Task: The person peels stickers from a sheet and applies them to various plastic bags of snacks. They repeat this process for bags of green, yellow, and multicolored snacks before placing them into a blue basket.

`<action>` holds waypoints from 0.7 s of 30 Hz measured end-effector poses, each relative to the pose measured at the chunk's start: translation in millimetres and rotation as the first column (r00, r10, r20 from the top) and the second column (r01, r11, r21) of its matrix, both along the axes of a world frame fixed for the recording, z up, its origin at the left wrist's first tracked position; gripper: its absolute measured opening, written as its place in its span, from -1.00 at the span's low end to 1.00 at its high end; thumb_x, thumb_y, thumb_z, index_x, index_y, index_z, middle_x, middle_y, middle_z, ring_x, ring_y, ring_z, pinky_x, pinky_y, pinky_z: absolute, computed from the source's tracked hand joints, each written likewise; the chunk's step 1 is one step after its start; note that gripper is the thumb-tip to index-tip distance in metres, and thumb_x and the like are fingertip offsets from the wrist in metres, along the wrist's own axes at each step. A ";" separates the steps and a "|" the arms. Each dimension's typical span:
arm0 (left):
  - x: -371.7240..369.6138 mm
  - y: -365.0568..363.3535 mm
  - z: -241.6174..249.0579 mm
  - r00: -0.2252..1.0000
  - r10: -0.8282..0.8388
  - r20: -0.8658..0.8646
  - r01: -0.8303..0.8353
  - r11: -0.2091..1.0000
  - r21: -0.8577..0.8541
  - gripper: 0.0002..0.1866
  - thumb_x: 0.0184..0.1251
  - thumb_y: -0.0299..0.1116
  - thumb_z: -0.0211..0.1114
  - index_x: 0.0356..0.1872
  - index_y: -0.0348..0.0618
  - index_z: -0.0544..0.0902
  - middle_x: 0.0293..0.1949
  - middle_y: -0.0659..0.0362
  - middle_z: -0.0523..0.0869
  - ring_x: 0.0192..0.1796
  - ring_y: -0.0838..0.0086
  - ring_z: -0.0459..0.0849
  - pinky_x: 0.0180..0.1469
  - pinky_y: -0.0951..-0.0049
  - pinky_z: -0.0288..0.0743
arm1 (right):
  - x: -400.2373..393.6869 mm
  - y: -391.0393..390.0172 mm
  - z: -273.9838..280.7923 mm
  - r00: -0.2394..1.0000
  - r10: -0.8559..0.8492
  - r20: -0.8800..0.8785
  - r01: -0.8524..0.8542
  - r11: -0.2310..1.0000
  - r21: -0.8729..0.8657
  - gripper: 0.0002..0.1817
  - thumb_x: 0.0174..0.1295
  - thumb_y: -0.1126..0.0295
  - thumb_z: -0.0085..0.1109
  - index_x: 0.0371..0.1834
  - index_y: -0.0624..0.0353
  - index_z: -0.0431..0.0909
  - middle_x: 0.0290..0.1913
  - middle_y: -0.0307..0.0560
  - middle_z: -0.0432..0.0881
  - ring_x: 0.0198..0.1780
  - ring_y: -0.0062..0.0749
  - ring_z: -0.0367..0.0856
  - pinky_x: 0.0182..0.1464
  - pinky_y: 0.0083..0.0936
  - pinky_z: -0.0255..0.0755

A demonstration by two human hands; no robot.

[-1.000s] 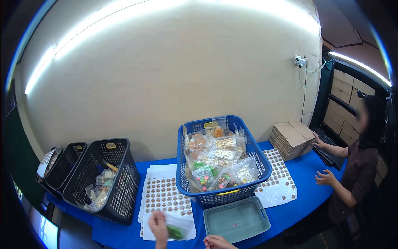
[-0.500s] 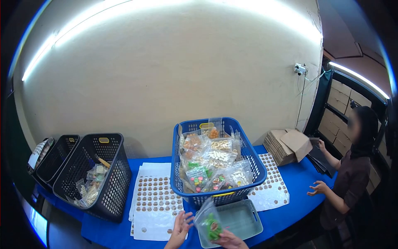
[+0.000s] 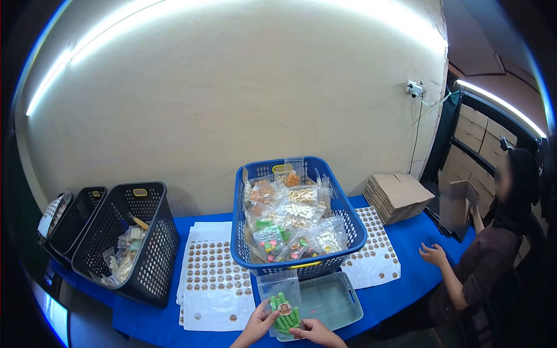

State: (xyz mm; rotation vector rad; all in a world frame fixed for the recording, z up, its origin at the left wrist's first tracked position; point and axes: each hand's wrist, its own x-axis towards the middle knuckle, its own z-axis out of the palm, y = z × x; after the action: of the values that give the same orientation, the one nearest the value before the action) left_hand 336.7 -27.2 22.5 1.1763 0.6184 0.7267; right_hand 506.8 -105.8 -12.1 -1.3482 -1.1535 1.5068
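Note:
A clear plastic bag of green sticks with a round brown label is held between both hands, upright over the edge of a grey-green tray. My left hand pinches the bag's left side, thumb in front. At the lower right corner, my right hand grips it with thumb and fingers. Just behind stands a blue basket full of clear bags with colourful sweets and pale snacks. Left of my hands lie sheets of round brown stickers, some of them peeled away.
Dark baskets stand at the left, the nearest holding several small bags. More sticker sheets lie right of the blue basket. Behind them is a stack of flat cardboard. At the right, a co-worker holds a cardboard piece.
My left hand has moved from open beside the bag to gripping its left side. The bag now faces me upright. The co-worker has lifted a cardboard piece off the stack, toward the right.

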 end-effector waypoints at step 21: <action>14.0 25.1 23.5 0.925 0.365 0.103 -0.372 0.821 0.433 -0.91 0.22 -0.56 0.01 -0.32 -0.40 0.44 -0.48 0.04 0.64 -0.42 0.42 0.64 -0.34 0.51 0.52 | 53.4 -27.1 0.7 0.896 -0.423 -0.137 0.439 0.891 0.118 -0.84 0.16 0.42 0.05 -0.30 0.31 0.45 -0.41 -0.13 0.56 -0.36 -0.60 0.50 -0.29 -0.70 0.38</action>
State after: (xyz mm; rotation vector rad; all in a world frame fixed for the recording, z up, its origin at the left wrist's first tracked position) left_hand 350.7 -2.2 46.1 1.4887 0.6975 1.2591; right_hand 560.2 -132.9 -11.4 -1.3012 -0.8091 1.1328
